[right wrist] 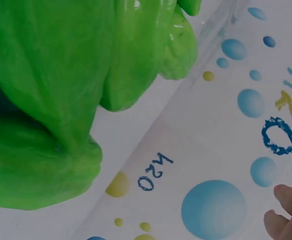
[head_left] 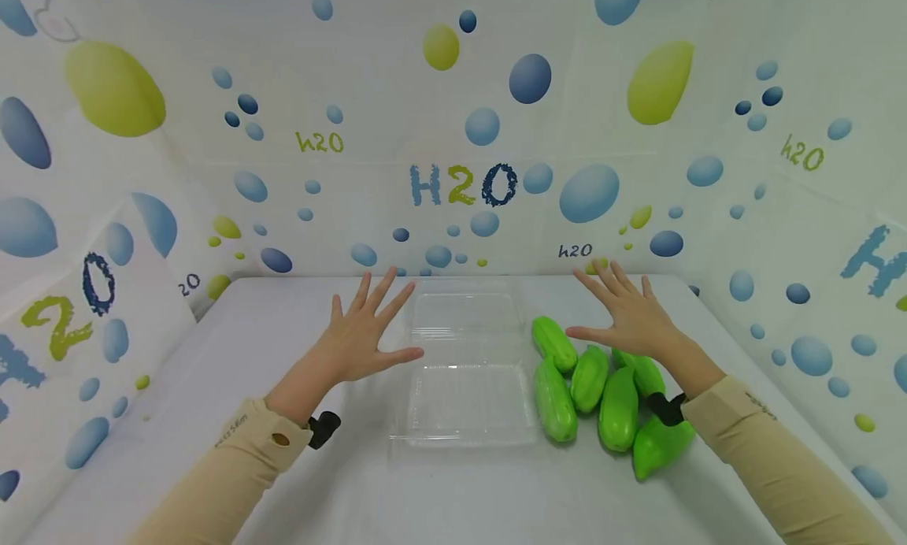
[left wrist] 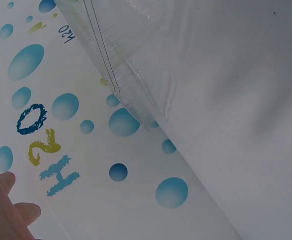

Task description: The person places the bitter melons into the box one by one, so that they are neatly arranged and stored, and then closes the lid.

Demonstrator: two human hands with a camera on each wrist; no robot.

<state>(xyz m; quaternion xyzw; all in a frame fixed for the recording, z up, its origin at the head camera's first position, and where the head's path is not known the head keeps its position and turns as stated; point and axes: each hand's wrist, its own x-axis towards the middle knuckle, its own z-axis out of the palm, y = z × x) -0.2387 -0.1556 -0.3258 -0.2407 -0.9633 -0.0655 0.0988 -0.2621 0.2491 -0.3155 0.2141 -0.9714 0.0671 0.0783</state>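
Note:
Both hands are raised over the white table with fingers spread and nothing held. My left hand (head_left: pixel 361 340) is nearest to a clear plastic clamshell container (head_left: pixel 471 403), which lies opened out in the middle of the table. My right hand (head_left: pixel 631 316) hovers over a group of bright green, ridged, squash-like vegetables (head_left: pixel 618 409), overlapping some of them in the head view. The right wrist view shows the green vegetables (right wrist: pixel 51 75) up close, with my right fingers at its lower right edge. Part of the container (left wrist: pixel 118 55) appears in the left wrist view.
A white sheet with blue and green drops and H2O lettering (head_left: pixel 464 184) hangs behind the table and along both sides. The white tabletop (head_left: pixel 212 387) stretches left of the container and in front of it. A dark strap (head_left: pixel 324 430) sits at my left wrist.

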